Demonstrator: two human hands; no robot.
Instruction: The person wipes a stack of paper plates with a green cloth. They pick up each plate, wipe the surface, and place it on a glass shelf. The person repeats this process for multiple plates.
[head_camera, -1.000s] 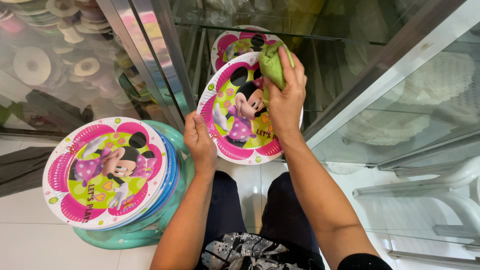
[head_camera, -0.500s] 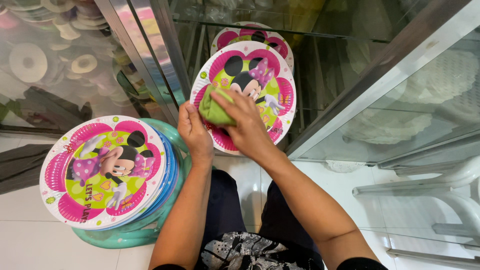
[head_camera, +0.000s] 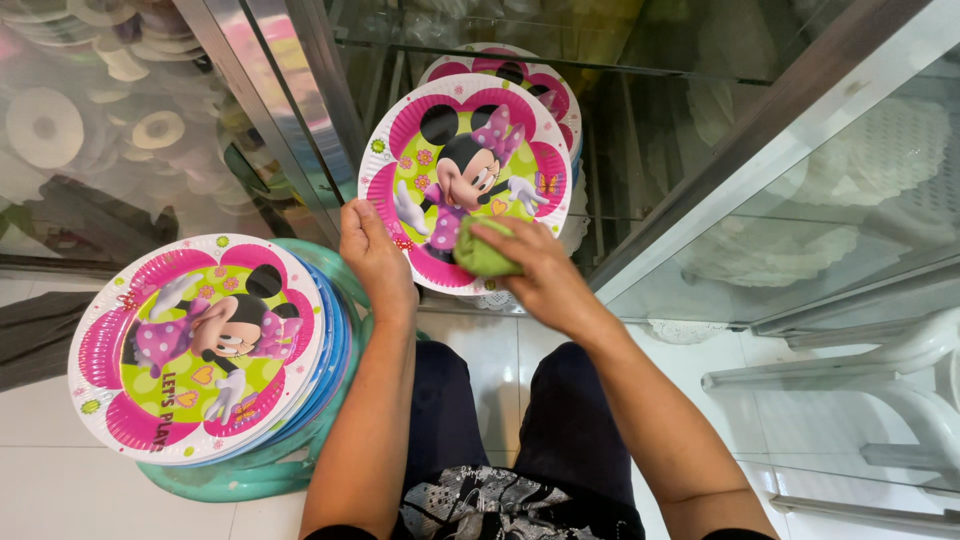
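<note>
Glossy paper plate (head_camera: 465, 180), soft green cloth (head_camera: 482, 255)

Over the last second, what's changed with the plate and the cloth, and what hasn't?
The right hand slid the green cloth from the cartoon plate's upper right rim, across its middle, down to its lower edge. The left hand kept hold of the plate's left rim throughout. The stack of plates on the teal stool stayed where it was.
</note>
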